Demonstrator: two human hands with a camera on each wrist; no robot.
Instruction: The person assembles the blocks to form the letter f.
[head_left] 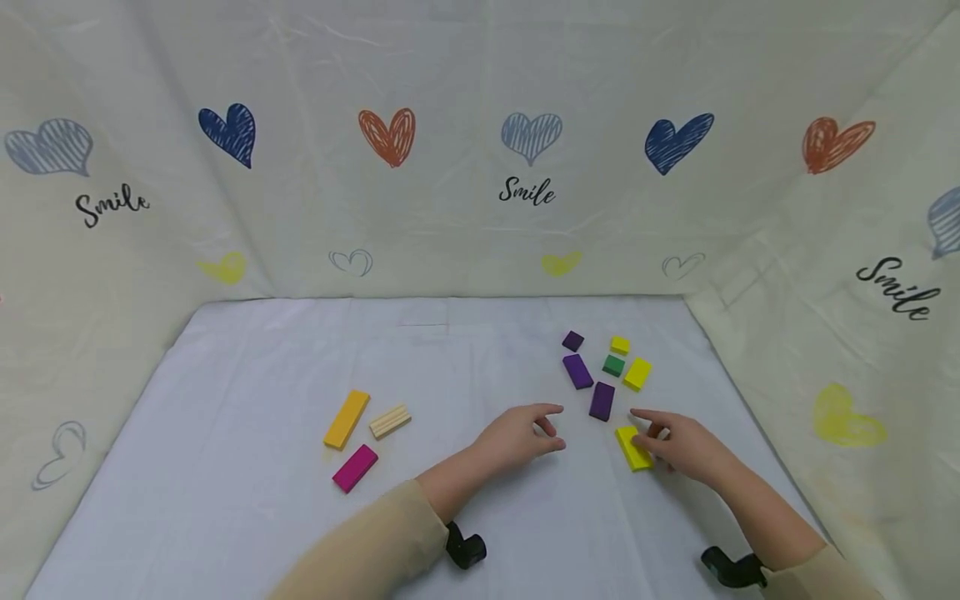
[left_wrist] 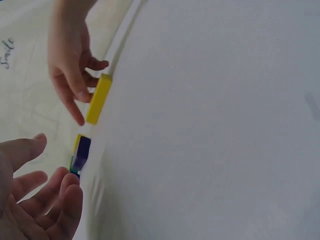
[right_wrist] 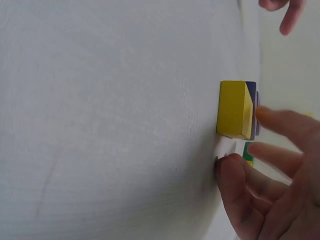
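My right hand [head_left: 686,447] reaches in from the right, its thumb overlapping the right edge of a yellow block [head_left: 630,447] lying on the white cloth. Its index finger points out past the block, and the fingers are loosely bent, not wrapped round it. In the right wrist view, the yellow block [right_wrist: 232,107] stands just beyond the fingertips. To the left, my left hand [head_left: 517,437] hovers over the cloth with thumb and fingers spread and nothing between them. Nearest to it is a dark purple block [head_left: 602,402], slightly beyond its fingertips.
Behind the hands lie two more purple blocks [head_left: 577,372], a green block [head_left: 613,365], and two smaller yellow blocks [head_left: 637,374]. At left are an orange-yellow block [head_left: 347,419], a ridged wooden block [head_left: 390,422] and a magenta block [head_left: 356,468]. Printed cloth walls [head_left: 450,233] enclose the table.
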